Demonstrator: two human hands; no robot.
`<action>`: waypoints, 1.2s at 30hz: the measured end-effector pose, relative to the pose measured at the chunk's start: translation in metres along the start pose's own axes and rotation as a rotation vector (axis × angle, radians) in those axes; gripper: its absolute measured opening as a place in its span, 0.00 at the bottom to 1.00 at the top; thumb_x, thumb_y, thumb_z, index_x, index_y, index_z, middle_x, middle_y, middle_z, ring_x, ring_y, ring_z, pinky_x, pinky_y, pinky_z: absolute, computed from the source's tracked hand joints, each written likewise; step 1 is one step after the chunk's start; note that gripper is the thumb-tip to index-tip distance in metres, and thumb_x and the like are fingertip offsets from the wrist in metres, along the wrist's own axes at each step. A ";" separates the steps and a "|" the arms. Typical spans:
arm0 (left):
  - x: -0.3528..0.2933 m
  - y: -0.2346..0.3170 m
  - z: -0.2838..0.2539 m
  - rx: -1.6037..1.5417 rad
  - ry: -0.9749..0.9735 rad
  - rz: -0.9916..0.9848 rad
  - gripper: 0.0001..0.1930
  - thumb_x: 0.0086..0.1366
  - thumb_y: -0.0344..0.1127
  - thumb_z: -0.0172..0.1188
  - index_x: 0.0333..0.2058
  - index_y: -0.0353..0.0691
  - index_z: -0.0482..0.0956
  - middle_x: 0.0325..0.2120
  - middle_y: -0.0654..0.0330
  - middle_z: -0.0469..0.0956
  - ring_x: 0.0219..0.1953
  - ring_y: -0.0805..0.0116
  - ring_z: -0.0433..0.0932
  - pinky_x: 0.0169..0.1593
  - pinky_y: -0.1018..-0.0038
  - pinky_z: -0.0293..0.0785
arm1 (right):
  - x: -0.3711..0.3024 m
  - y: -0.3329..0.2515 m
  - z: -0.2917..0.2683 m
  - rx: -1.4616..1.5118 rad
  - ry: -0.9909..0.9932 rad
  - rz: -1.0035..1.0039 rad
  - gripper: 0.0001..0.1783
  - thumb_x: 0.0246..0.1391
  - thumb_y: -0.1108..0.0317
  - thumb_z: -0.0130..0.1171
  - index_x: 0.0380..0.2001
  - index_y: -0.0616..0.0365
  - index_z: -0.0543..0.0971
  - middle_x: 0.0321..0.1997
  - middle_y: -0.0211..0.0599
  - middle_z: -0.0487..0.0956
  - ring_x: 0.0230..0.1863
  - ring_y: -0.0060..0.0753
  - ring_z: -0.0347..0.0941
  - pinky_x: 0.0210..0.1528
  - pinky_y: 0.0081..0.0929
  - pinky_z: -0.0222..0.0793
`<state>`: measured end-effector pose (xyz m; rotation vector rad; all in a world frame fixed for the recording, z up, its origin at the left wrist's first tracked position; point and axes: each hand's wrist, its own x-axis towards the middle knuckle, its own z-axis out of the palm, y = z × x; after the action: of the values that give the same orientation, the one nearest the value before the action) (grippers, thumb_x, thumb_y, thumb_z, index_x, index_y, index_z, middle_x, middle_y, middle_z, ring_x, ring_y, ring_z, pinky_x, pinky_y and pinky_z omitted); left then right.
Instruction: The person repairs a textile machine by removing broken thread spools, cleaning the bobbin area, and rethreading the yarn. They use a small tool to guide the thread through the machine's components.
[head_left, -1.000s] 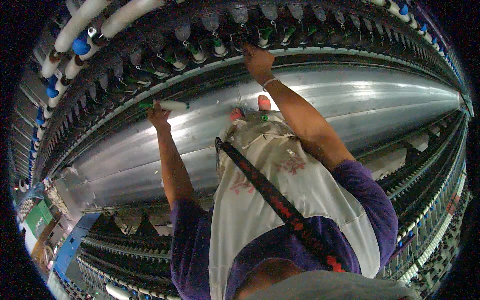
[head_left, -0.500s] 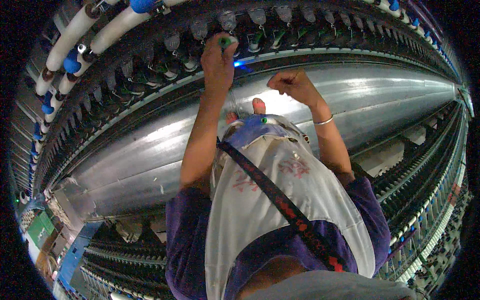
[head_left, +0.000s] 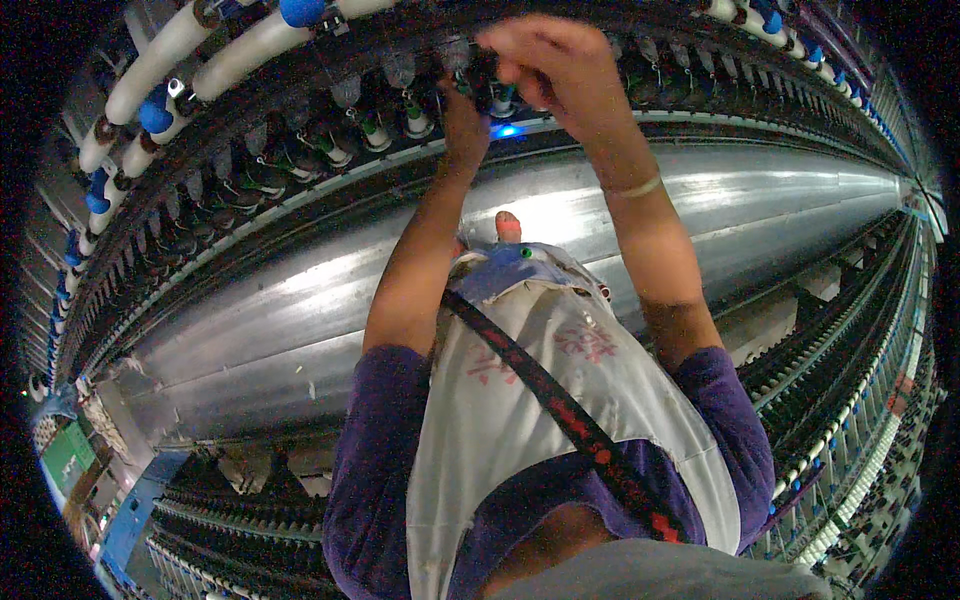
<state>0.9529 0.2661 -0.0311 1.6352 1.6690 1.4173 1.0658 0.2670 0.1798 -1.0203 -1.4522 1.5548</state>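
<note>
My left hand (head_left: 467,130) reaches into the row of spindles on the far machine. Its fingers are closed around a bobbin (head_left: 462,89) with a green end, just below a grey hanging guide piece; shadow hides part of the grip. Up and to the right, my right hand (head_left: 568,75) is raised in front of the same row, blurred by motion. Its fingers are bent and drawn together, pointing left; anything thin between them is too small to see. Beside the left hand stands another bobbin (head_left: 503,98), above a lit blue lamp (head_left: 508,131).
White rollers (head_left: 255,55) with blue end pieces run along the top left. Several spindles with bobbins (head_left: 415,120) curve away to both sides. A shiny metal floor (head_left: 300,290) lies between this machine and another one (head_left: 840,370) behind me. My apron (head_left: 520,400) hangs in front.
My left hand has gone from holding the bobbin up to being down at the spindles with it. My right hand has risen from over the floor to the spindle row.
</note>
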 end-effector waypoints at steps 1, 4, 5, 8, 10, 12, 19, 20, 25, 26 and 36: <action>0.000 -0.006 0.003 0.019 -0.049 -0.077 0.44 0.48 0.16 0.57 0.61 0.34 0.41 0.50 0.41 0.68 0.51 0.48 0.71 0.51 0.62 0.69 | 0.009 -0.013 0.013 0.065 -0.014 -0.026 0.08 0.53 0.67 0.59 0.29 0.60 0.81 0.19 0.28 0.74 0.18 0.17 0.64 0.19 0.16 0.58; -0.005 -0.010 -0.003 0.020 -0.202 -0.366 0.49 0.47 0.16 0.56 0.64 0.32 0.35 0.55 0.37 0.62 0.57 0.45 0.65 0.57 0.62 0.63 | 0.028 -0.032 0.032 0.204 -0.066 -0.171 0.12 0.54 0.63 0.62 0.32 0.62 0.81 0.17 0.28 0.76 0.12 0.11 0.63 0.13 0.13 0.54; -0.010 -0.007 -0.007 0.026 -0.204 -0.377 0.49 0.46 0.15 0.55 0.64 0.31 0.34 0.57 0.37 0.60 0.59 0.44 0.62 0.59 0.62 0.61 | 0.030 -0.029 0.029 0.180 -0.031 -0.147 0.09 0.53 0.65 0.62 0.29 0.61 0.81 0.17 0.29 0.75 0.13 0.15 0.64 0.15 0.15 0.56; -0.037 0.009 -0.017 0.050 -0.164 -0.254 0.49 0.44 0.13 0.52 0.65 0.31 0.35 0.61 0.37 0.52 0.64 0.42 0.53 0.64 0.62 0.54 | 0.031 0.010 -0.007 0.047 0.062 -0.111 0.05 0.52 0.69 0.60 0.27 0.59 0.81 0.17 0.28 0.73 0.16 0.20 0.65 0.18 0.19 0.59; -0.070 0.014 -0.028 0.005 -0.224 -0.196 0.48 0.43 0.12 0.50 0.64 0.31 0.39 0.63 0.39 0.48 0.66 0.42 0.48 0.65 0.62 0.51 | 0.028 0.062 -0.029 -0.129 0.124 -0.143 0.08 0.52 0.67 0.59 0.31 0.58 0.82 0.19 0.27 0.74 0.17 0.16 0.63 0.17 0.14 0.57; -0.096 0.005 -0.038 0.075 -0.317 -0.153 0.44 0.44 0.12 0.48 0.64 0.30 0.44 0.64 0.40 0.47 0.66 0.43 0.46 0.66 0.61 0.50 | 0.018 0.126 -0.022 0.015 0.149 -0.135 0.05 0.50 0.72 0.59 0.31 0.58 0.82 0.20 0.27 0.75 0.17 0.18 0.65 0.18 0.16 0.59; -0.105 -0.001 -0.050 0.130 -0.430 -0.218 0.32 0.51 0.17 0.49 0.59 0.36 0.61 0.61 0.45 0.57 0.66 0.46 0.50 0.66 0.60 0.51 | -0.019 0.131 0.018 0.100 -0.137 0.119 0.06 0.51 0.72 0.60 0.32 0.60 0.82 0.23 0.29 0.78 0.23 0.18 0.71 0.22 0.16 0.64; -0.094 0.012 -0.050 0.078 -0.373 -0.220 0.31 0.52 0.18 0.50 0.58 0.38 0.63 0.59 0.45 0.59 0.65 0.46 0.52 0.65 0.60 0.52 | -0.015 0.098 0.016 -0.010 -0.179 -0.014 0.06 0.51 0.70 0.61 0.32 0.58 0.82 0.22 0.29 0.78 0.23 0.20 0.71 0.23 0.17 0.65; -0.011 0.077 -0.047 0.124 -0.020 0.301 0.28 0.53 0.18 0.51 0.55 0.44 0.68 0.56 0.47 0.64 0.59 0.47 0.62 0.61 0.59 0.59 | 0.006 -0.041 -0.004 -1.682 0.503 -0.865 0.02 0.41 0.66 0.64 0.21 0.50 0.80 0.19 0.29 0.73 0.24 0.37 0.71 0.35 0.34 0.72; 0.001 0.083 -0.046 0.019 -0.070 0.249 0.28 0.53 0.18 0.52 0.55 0.44 0.68 0.56 0.47 0.64 0.59 0.46 0.62 0.61 0.58 0.59 | 0.014 -0.055 -0.003 -1.741 0.458 -0.939 0.03 0.42 0.70 0.62 0.19 0.52 0.78 0.17 0.30 0.71 0.23 0.36 0.70 0.32 0.33 0.69; 0.063 0.050 -0.022 -0.117 0.143 0.159 0.18 0.58 0.29 0.52 0.48 0.33 0.64 0.42 0.45 0.68 0.48 0.44 0.66 0.51 0.52 0.60 | 0.096 -0.042 0.026 -1.611 0.480 -1.519 0.07 0.29 0.73 0.55 0.08 0.54 0.68 0.15 0.33 0.65 0.30 0.36 0.66 0.39 0.38 0.62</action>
<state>0.9449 0.3047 0.0416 1.6671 1.5261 1.7121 1.0053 0.3476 0.2175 -0.4753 -2.0483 -1.0605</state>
